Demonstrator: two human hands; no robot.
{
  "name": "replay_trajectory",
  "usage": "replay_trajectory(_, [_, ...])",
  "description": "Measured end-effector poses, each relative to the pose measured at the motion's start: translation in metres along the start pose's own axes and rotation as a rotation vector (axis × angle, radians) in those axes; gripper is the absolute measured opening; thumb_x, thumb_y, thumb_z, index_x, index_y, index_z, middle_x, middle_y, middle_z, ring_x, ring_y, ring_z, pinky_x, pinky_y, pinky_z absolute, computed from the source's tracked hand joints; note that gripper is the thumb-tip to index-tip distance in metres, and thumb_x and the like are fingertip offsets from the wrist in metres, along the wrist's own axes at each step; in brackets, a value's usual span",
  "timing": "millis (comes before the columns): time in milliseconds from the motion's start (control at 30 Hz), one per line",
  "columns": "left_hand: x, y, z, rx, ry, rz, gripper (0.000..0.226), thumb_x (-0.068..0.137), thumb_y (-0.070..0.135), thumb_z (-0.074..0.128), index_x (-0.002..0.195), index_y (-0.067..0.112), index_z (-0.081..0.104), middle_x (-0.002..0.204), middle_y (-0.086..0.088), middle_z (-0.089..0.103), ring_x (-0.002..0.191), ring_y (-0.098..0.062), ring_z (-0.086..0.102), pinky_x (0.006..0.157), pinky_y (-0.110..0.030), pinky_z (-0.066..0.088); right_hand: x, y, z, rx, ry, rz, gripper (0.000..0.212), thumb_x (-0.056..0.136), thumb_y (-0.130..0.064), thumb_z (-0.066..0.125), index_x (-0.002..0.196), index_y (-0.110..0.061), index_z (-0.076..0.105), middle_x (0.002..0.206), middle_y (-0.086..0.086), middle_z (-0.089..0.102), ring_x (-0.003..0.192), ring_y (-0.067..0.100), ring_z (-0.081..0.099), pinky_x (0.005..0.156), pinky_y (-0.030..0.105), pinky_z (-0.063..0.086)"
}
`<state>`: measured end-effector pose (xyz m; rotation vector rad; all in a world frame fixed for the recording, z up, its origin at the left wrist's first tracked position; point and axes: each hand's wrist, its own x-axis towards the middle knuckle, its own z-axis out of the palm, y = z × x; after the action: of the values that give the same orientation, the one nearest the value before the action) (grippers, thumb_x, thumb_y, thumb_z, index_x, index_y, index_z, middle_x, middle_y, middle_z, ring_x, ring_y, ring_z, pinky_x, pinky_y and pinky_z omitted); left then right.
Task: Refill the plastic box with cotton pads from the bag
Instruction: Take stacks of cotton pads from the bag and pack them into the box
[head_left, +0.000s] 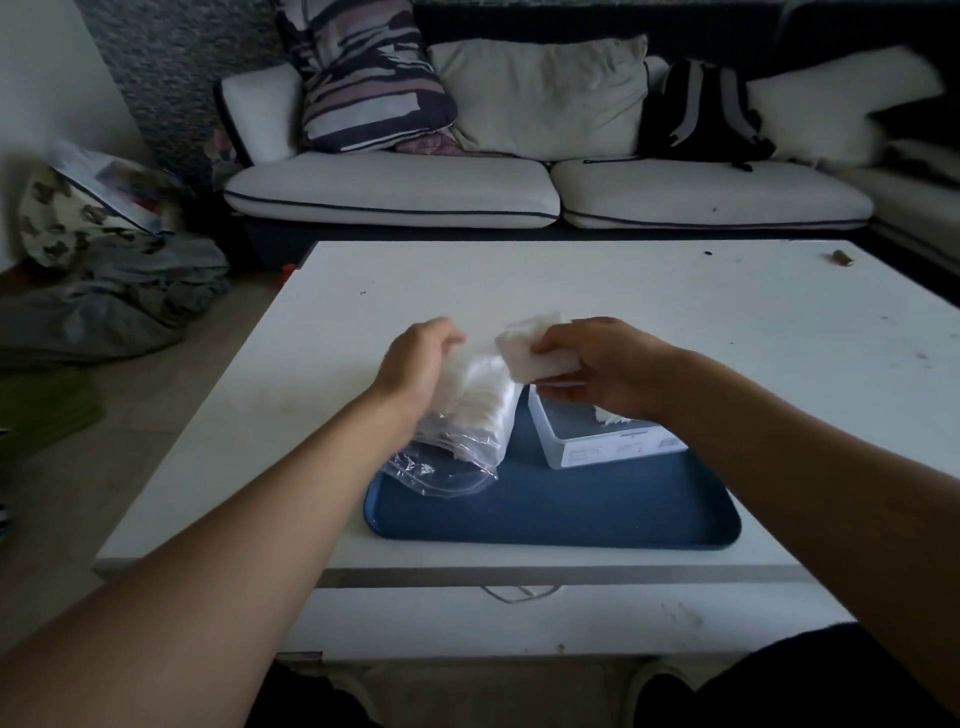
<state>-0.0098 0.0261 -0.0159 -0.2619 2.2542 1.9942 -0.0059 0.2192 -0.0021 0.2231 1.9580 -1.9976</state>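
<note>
The chief risk, as judged here, is a spill: the right hand (597, 364), at centre frame, holds a loose stack of cotton pads (535, 353) above the far left corner of the plastic box (597, 441), and a slack pinch or a hasty release could fan the stack out onto the blue tray (545, 509) or the white table (467, 280) instead of into the box. A second risk is the bag (467, 415): it lies on the left part of the tray with its open mouth toward the lower edge of the frame, so any tug could shed more pads. The box, just right of centre, is partly hidden by the right forearm, which could also knock it. Right hand: fingers curled round the stack, thumb beneath. Left hand (421, 358): curled over the upper end of the bag and gripping it; its fingertips are hidden. White material shows inside the box; how full it is cannot be told.
</note>
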Motion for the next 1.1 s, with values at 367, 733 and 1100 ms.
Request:
replay_trajectory(367, [-0.006,0.017,0.062,-0.505,-0.015,-0.177,0.057,0.098,0.058,0.042,0.106,0.011,0.073,0.096,-0.014,0.076,0.087,-0.031,0.072,0.091,-0.045,0.057,0.0,0.002,0.031,-0.253,-0.027,-0.106,0.02,0.089,-0.033,0.066,0.097,-0.015,0.069,0.084,0.002,0.072,0.081,0.015,0.067,0.076,0.035,0.053])
replay_trajectory(733, [0.006,-0.016,0.069,0.9,-0.239,0.622,0.034,0.094,0.038,0.064,0.12,0.016,0.067,0.123,-0.001,0.068,0.112,-0.021,0.062,0.095,-0.037,0.051,0.022,-0.007,-0.057,-0.572,0.386,0.082,0.031,0.088,-0.017,0.075,0.104,0.008,0.066,0.079,0.018,0.072,0.056,0.021,0.062,0.063,0.032,0.059])
replay_trajectory(1100, [0.004,-0.029,0.072,1.19,-0.511,0.553,0.014,0.088,0.036,0.07,0.094,0.023,0.074,0.105,0.007,0.07,0.102,-0.018,0.062,0.088,-0.036,0.052,0.05,0.03,-0.049,-1.075,0.573,-0.022,0.049,0.061,-0.035,0.093,0.082,-0.009,0.058,0.076,0.003,0.061,0.069,0.023,0.063,0.054,0.028,0.046])
